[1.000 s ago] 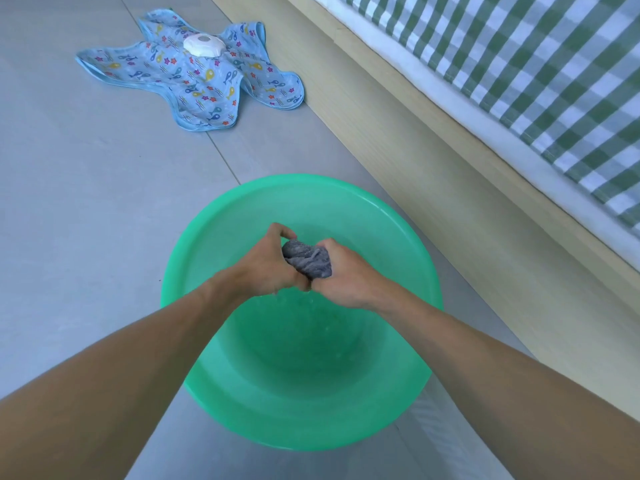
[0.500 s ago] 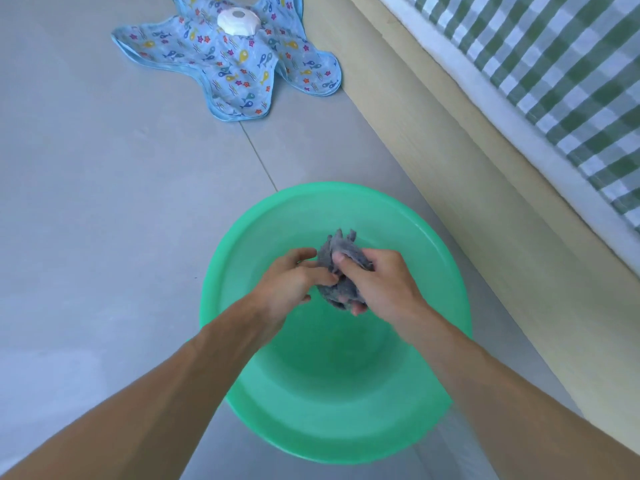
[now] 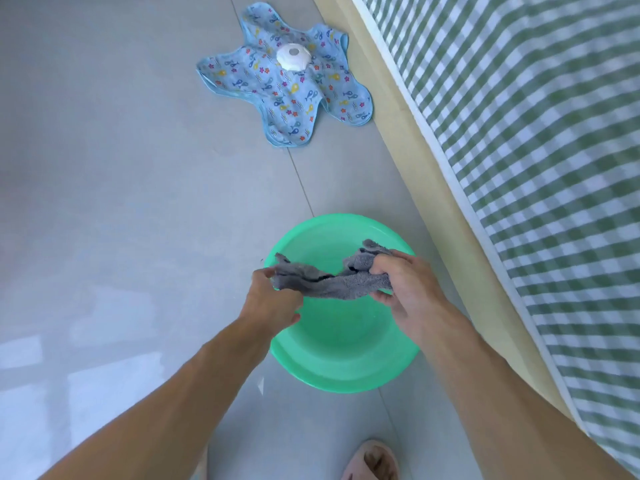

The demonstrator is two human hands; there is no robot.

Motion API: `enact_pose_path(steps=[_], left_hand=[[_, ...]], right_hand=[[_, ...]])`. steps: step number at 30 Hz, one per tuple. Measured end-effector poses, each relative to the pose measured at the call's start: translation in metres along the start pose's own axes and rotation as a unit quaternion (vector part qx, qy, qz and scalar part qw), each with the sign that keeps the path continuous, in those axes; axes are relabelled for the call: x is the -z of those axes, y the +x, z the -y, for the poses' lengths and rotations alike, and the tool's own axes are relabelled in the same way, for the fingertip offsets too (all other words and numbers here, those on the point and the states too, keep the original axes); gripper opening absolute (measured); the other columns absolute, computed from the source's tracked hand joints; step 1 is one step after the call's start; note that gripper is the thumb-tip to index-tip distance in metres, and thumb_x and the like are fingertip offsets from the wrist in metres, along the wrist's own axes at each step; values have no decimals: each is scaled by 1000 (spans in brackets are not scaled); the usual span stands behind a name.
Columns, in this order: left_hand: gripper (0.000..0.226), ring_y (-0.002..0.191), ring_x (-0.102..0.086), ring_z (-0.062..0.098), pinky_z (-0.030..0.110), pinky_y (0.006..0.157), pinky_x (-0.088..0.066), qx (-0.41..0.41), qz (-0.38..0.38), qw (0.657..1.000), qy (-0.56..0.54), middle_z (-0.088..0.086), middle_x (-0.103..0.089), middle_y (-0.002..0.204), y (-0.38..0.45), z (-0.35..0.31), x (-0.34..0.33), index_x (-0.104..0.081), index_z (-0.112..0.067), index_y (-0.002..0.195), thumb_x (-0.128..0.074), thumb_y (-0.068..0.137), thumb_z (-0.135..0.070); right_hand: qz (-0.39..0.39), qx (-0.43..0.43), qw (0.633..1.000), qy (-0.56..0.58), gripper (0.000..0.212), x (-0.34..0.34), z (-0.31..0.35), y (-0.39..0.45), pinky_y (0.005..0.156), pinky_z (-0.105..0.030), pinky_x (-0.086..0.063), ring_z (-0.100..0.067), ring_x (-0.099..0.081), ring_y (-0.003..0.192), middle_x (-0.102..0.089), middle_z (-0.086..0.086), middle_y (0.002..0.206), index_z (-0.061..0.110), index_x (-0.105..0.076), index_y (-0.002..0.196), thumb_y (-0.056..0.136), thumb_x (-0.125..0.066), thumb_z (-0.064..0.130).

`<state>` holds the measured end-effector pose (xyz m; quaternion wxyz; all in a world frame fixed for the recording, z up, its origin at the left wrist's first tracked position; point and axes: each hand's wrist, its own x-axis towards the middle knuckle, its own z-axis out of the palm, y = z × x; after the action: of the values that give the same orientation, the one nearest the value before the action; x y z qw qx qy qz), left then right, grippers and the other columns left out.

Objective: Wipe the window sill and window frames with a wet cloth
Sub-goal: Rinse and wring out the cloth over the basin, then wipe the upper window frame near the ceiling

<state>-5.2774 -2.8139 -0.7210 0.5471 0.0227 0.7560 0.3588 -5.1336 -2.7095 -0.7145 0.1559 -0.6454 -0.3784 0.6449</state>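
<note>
The grey cloth (image 3: 332, 284) hangs stretched above the green basin (image 3: 341, 358), a crumpled, fuzzy terry strip sagging in the middle and bunched at its right end. The left hand (image 3: 273, 301) pinches the cloth's left end in its grip; the right hand (image 3: 403, 289) has its grip curled round the bunched right end.

The floor (image 3: 121, 202) under the basin is smooth, pale grey tile, glossy enough to show light patches, with a thin grout line running away from the basin's far rim. Right of the basin runs a bed (image 3: 540, 168) with a green-and-white checked cover over a pale wooden side. The basin itself is round, shiny plastic. Beyond the basin lies a blue star-shaped fabric mat (image 3: 287, 95) printed with small fish and stars, a white round disc (image 3: 294, 57) resting on it. Nearer than the basin, a pink slipper (image 3: 372, 462) shows at the bottom edge.
</note>
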Motion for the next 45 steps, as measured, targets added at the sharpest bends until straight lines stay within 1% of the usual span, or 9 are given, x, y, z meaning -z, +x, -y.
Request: enact_pose_path(steps=[5, 13, 16, 19, 21, 26, 33, 38, 45], left_hand=[[79, 129, -45, 18, 29, 104, -37, -90, 6, 987, 132, -5, -43, 146, -70, -45, 5, -35, -35, 148, -69, 76, -29], [43, 85, -62, 21, 36, 86, -47, -152, 96, 984, 20, 22, -69, 102, -126, -86, -13, -70, 0, 98, -70, 71, -33], [26, 96, -69, 29, 47, 97, -51, -118, 93, 983, -103, 17, -73, 103, -143, -94, -19, -68, -3, 108, -65, 89, -21], [19, 94, -72, 28, 43, 83, -58, -100, 71, 972, -202, 13, -73, 105, -157, -108, -10, -64, -9, 114, -55, 98, -16], [12, 87, -73, 26, 41, 71, -61, -116, 30, 978, -173, 13, -74, 99, -166, -117, 7, -63, -13, 108, -57, 98, -15], [12, 84, -73, 28, 45, 71, -61, -133, -65, 981, -128, 18, -72, 97, -185, -130, 73, -63, -7, 104, -63, 94, -15], [84, 100, -68, 31, 45, 87, -57, -119, 11, 983, -138, 16, -70, 109, -198, -139, 196, -54, -29, 129, -77, 52, -6], [86, 118, -48, 23, 28, 85, -39, -75, -125, 986, 81, 5, -44, 140, -203, -129, 314, -27, -30, 152, -72, 80, -11], [81, 118, -54, 19, 36, 102, -44, -119, -214, 948, -201, 0, -52, 136, -202, -99, 465, -29, -34, 147, -74, 80, -26]], right_hand=[[184, 6, 982, 27, 33, 2, 68, -50, 66, -35, -51, -24, -59, 80, -61, -8, 83, 15, -63, 91, 69, -53, -8], [163, 132, 956, -207, 82, 27, 124, -95, 87, -28, -48, -10, -58, 94, -59, 4, 102, 32, -44, 143, 68, -61, 3], [68, 112, 979, -154, 92, 25, 122, -109, 99, -39, -48, -13, -62, 110, -66, 4, 118, 32, -35, 146, 65, -75, 49], [104, 57, 979, -167, 94, 17, 115, -133, 90, -34, -52, -20, -68, 95, -73, -8, 105, 11, -66, 115, 57, -63, 85], [124, 71, 969, -200, 62, 10, 114, -144, 69, -24, -52, -24, -66, 75, -72, -17, 93, 1, -70, 93, 80, -66, 62], [140, 104, 956, -238, 55, -39, 146, -164, 85, -65, -46, -21, -54, 70, -55, -24, 75, -4, -54, 82, 71, -53, 50], [227, 144, 940, -211, 17, -154, 166, -213, 76, -48, -60, -31, -70, 88, -71, -11, 90, 17, -71, 92, 77, -70, 24], [219, 241, 876, -355, 17, -260, 164, -235, 47, -22, -40, -20, -44, 62, -53, -9, 66, 3, -60, 85, 80, -45, 0], [266, 212, 876, -342, 20, -422, 166, -276, 86, -51, -56, -25, -66, 87, -65, -2, 94, 33, -53, 112, 97, -50, 20]])
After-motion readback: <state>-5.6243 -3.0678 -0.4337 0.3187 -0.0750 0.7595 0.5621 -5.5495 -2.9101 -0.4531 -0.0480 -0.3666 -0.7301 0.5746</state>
